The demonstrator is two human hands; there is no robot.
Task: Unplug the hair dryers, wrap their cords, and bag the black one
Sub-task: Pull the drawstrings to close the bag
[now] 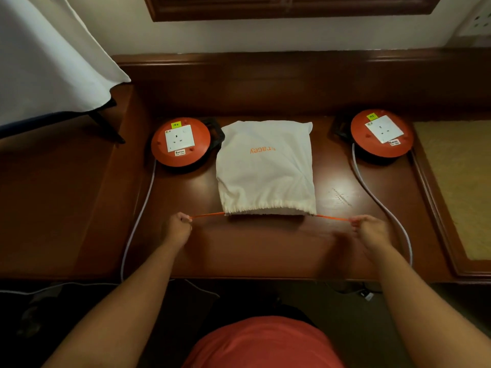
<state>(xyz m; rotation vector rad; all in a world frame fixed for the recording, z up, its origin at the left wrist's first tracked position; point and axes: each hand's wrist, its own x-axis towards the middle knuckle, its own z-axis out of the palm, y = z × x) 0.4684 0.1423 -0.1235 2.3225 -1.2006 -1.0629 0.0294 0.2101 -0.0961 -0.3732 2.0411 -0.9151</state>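
Spanning the view, the wooden desk (265, 248) carries a white drawstring bag (265, 168) at its centre, bulging and gathered shut. Two orange cable reels (180, 142) (382, 134) flank it at 9 and 3 o'clock. Left hand (176, 229) and right hand (370, 231) each pinch an orange drawstring (207, 215) end, taut.

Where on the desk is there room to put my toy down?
Bare wood lies behind the white bag up to the desk's back ledge, and in front between both hands. Crowded: the bag sits close between two orange cord reels.
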